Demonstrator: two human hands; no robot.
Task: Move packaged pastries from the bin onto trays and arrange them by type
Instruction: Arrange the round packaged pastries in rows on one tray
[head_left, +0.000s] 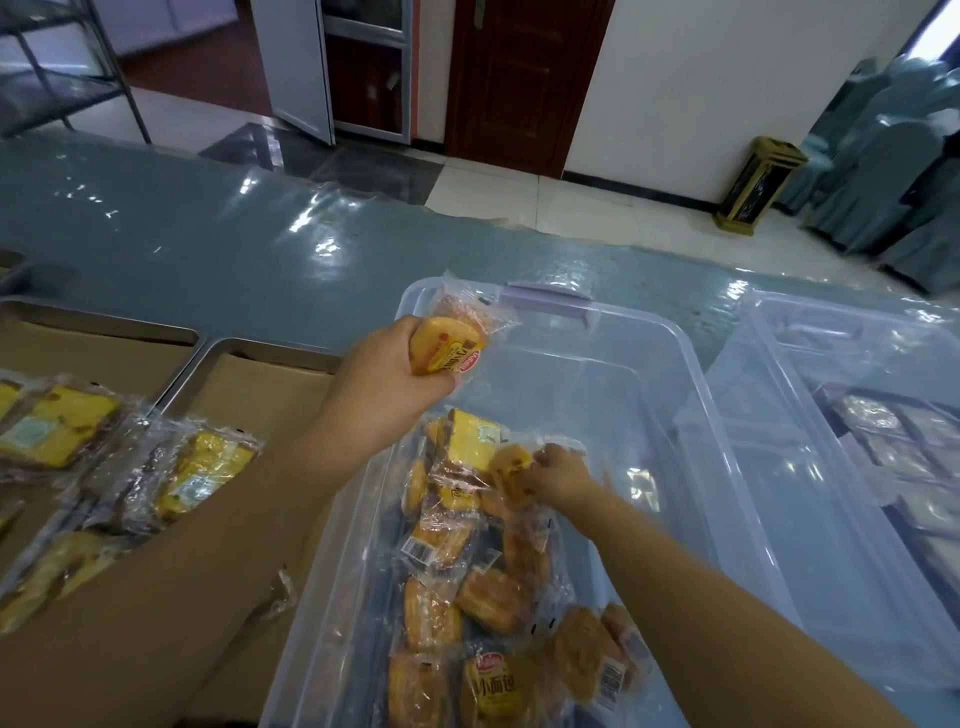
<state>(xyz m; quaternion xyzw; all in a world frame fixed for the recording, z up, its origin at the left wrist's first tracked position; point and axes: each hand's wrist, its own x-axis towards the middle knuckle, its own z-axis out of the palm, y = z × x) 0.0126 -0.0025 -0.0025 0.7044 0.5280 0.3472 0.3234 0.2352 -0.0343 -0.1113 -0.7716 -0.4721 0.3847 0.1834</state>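
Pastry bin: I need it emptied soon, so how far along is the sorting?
Partway. Cake packs already lie on the trays. The left hand holds bread packs above the bin; the right hand pinches another pack inside it. Many wrapped pastries remain in the bin.

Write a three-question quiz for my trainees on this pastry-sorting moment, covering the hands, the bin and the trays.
1. True or false: the left hand holds nothing.
2. The right hand grips a packet: A inside the clear bin, B above it, C outside it.
3. What lies on the trays?
Key: 1 false, it grips packaged pastries; 2 A; 3 wrapped yellow cake slices.
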